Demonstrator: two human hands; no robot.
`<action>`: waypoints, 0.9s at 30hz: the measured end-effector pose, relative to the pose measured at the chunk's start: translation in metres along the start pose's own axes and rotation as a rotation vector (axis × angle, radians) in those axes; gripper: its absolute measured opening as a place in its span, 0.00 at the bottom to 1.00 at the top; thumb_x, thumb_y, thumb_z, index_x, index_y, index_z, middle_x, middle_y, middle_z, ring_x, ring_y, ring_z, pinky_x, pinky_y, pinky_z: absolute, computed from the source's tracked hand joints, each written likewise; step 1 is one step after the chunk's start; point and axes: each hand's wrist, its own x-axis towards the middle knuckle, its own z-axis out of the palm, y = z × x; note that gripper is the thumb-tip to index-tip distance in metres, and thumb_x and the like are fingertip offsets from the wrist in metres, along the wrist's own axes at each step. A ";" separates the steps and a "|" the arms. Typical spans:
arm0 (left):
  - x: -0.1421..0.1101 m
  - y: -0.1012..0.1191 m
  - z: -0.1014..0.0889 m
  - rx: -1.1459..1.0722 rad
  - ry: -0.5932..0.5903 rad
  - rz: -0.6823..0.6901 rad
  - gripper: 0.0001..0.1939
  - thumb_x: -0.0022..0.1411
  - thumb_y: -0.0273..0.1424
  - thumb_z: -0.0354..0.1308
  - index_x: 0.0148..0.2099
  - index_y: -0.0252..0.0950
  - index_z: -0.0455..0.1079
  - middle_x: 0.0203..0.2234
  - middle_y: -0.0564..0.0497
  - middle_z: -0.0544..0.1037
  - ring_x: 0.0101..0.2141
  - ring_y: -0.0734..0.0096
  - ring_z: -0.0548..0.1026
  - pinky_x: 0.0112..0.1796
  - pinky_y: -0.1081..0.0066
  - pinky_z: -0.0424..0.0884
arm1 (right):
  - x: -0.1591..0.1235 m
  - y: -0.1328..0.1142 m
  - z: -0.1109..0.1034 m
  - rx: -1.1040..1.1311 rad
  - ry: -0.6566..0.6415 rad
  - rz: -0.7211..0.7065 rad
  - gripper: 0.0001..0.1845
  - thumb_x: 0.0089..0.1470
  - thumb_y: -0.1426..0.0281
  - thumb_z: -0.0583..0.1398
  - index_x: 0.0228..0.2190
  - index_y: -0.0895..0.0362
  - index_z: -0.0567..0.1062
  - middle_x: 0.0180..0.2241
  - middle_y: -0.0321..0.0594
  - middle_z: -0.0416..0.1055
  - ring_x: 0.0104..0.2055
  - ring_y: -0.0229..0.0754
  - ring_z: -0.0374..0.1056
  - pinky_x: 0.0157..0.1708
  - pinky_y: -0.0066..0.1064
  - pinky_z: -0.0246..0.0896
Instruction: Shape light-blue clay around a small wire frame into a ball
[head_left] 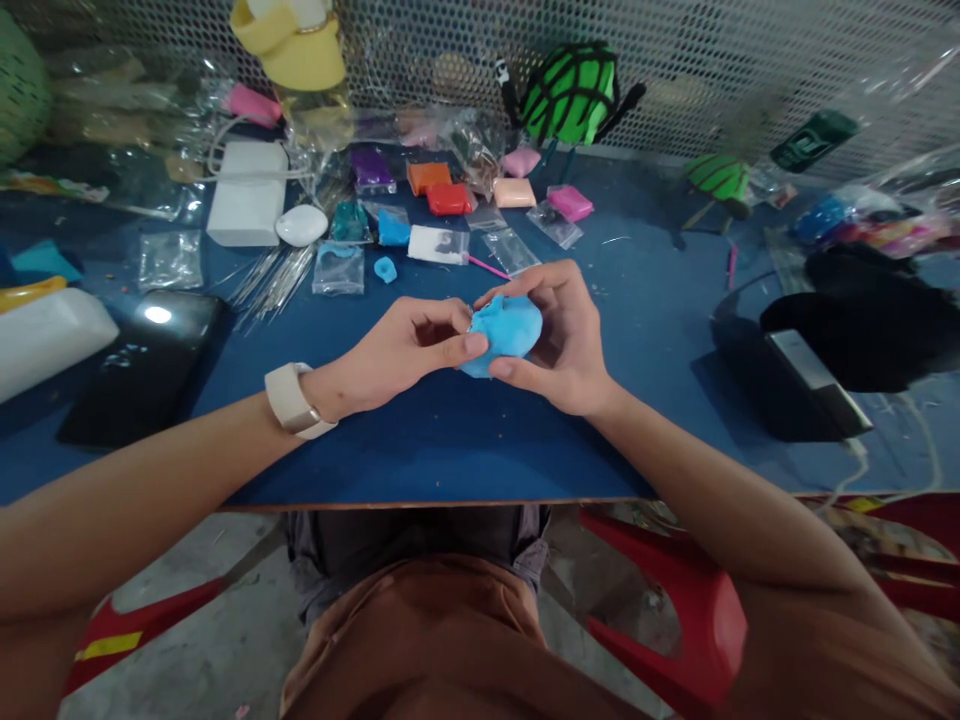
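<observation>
A rounded lump of light blue modelling clay (pixel 517 325) is between my hands, above the front part of the table. My right hand (pixel 574 340) cups it from the right, with the thumb below and the fingers over the top. On the other side, the thumb and fingers of my left hand (pixel 409 345) pinch its left edge, where the clay looks thin and folded. A white band circles my left wrist. A small blue clay ring (pixel 385 269) and an opened packet with a little blue clay (pixel 338 268) lie behind my left hand.
Clay packets, among them a red one (pixel 450 198) and a white one (pixel 439 245), lie at the back. Left are a bundle of wires (pixel 277 280), a phone (pixel 142 370) and a white power bank (pixel 247 195). A black box-shaped device (pixel 780 385) sits right. A green figure (pixel 570 95) stands behind.
</observation>
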 end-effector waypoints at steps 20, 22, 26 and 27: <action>0.000 -0.003 -0.005 -0.186 0.096 -0.077 0.20 0.72 0.50 0.81 0.40 0.39 0.85 0.36 0.50 0.80 0.35 0.69 0.76 0.38 0.69 0.76 | 0.007 -0.020 -0.012 0.470 0.019 0.325 0.19 0.57 0.56 0.83 0.43 0.50 0.88 0.42 0.38 0.86 0.42 0.44 0.79 0.41 0.35 0.76; 0.001 0.000 -0.005 -0.158 0.101 -0.039 0.18 0.74 0.49 0.80 0.43 0.40 0.85 0.37 0.49 0.81 0.37 0.68 0.77 0.39 0.69 0.77 | 0.008 -0.020 -0.013 0.493 -0.016 0.335 0.18 0.58 0.57 0.83 0.44 0.50 0.89 0.43 0.38 0.86 0.41 0.43 0.79 0.40 0.34 0.75; 0.001 0.006 -0.004 -0.004 0.114 0.114 0.17 0.74 0.49 0.80 0.43 0.42 0.86 0.40 0.48 0.82 0.41 0.66 0.78 0.43 0.66 0.79 | 0.009 -0.021 -0.011 0.510 -0.046 0.351 0.16 0.59 0.61 0.83 0.44 0.52 0.89 0.42 0.37 0.85 0.41 0.41 0.78 0.41 0.32 0.75; 0.001 0.007 -0.003 0.022 0.099 0.125 0.17 0.74 0.49 0.80 0.44 0.42 0.86 0.41 0.48 0.82 0.41 0.66 0.79 0.43 0.65 0.79 | 0.009 -0.020 -0.010 0.510 -0.049 0.352 0.16 0.59 0.61 0.83 0.43 0.52 0.89 0.42 0.37 0.85 0.41 0.40 0.78 0.41 0.32 0.75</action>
